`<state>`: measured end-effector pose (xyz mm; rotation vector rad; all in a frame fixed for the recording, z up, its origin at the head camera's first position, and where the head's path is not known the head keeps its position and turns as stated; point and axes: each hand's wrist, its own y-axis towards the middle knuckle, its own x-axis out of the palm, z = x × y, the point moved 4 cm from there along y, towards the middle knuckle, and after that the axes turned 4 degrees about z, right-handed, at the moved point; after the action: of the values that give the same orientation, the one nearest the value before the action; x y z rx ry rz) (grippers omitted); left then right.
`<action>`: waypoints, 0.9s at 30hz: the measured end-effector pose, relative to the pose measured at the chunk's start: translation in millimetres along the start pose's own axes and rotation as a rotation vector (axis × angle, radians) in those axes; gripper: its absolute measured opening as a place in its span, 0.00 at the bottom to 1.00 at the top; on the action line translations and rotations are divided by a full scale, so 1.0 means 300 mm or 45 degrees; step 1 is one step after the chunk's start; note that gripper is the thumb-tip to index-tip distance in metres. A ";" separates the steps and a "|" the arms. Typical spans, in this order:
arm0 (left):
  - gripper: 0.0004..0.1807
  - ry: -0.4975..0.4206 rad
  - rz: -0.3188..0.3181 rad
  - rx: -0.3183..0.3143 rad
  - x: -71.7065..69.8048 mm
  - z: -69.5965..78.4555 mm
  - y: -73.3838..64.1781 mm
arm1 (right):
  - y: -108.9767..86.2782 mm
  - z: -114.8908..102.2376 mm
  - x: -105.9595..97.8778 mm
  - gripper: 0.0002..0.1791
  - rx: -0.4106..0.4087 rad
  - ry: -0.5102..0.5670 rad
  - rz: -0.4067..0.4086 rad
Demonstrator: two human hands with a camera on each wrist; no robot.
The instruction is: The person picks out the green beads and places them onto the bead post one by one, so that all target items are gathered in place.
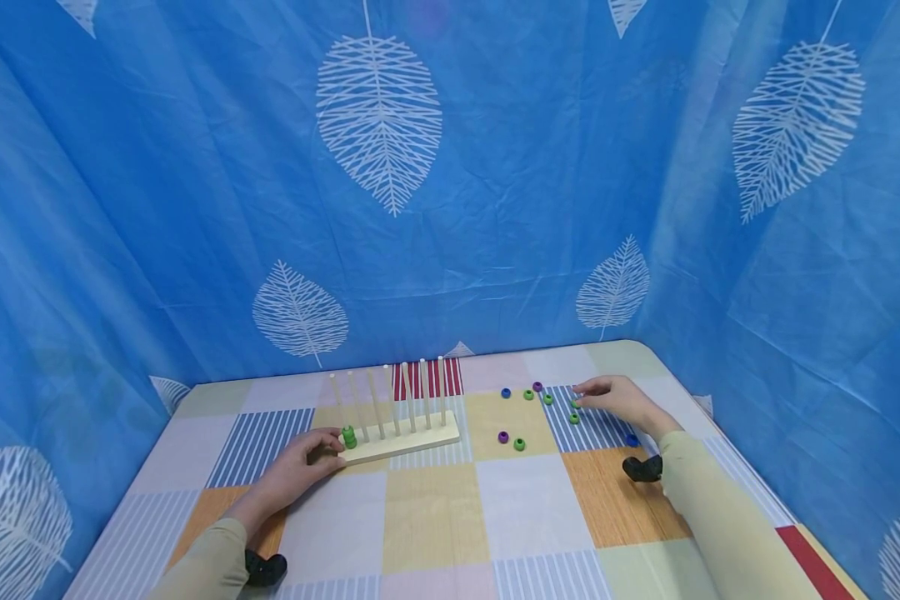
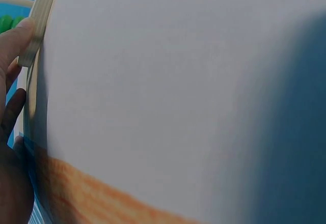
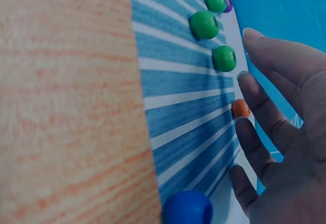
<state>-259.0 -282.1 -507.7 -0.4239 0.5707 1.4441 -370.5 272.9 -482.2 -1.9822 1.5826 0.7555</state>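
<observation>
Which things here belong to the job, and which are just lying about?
Likely the job: wooden peg rack, gripped by the left hand; green beads stacked on it; loose green beads; perhaps purple beads, blue beads, orange bead.

Apparently just surroundings: patchwork-print tablecloth; blue leaf-print curtain.

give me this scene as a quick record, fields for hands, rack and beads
left hand: holds the left end of the wooden rack
right hand: beside loose green beads, gripping nothing
pegs: seven, upright
beads on pegs: green stack, leftmost peg only
other loose beads: purple, blue, orange
orange bead: seen only in the right wrist view
surface: patchwork-patterned cloth
</observation>
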 end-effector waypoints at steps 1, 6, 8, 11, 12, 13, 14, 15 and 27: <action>0.09 -0.001 0.001 -0.001 0.000 0.000 0.001 | -0.001 0.004 0.001 0.25 0.007 -0.005 0.003; 0.09 0.001 -0.001 -0.001 0.000 -0.002 -0.001 | -0.004 0.014 0.008 0.24 0.031 -0.013 0.006; 0.09 -0.004 -0.002 -0.001 0.000 -0.003 -0.001 | -0.004 0.017 0.010 0.23 0.029 -0.016 0.004; 0.09 -0.007 -0.001 0.004 0.000 -0.004 0.001 | -0.002 0.023 0.012 0.22 0.039 -0.012 0.010; 0.08 -0.007 0.000 0.010 0.000 -0.004 0.001 | -0.001 0.025 0.013 0.22 0.035 -0.016 0.008; 0.08 -0.006 0.002 0.013 0.000 -0.004 0.002 | -0.001 0.025 0.014 0.21 0.037 -0.021 0.009; 0.08 -0.004 0.002 0.016 0.000 -0.003 0.002 | 0.000 0.025 0.015 0.21 0.039 -0.026 0.009; 0.08 0.000 0.002 0.017 -0.001 -0.003 0.001 | 0.002 0.027 0.016 0.21 0.051 -0.024 0.014; 0.07 0.004 0.001 0.008 -0.002 0.002 0.002 | 0.006 0.028 0.023 0.22 0.101 -0.066 0.031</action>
<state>-259.6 -282.0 -506.8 -0.4216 0.5778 1.4419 -372.2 273.3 -493.1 -1.8760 1.5847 0.7359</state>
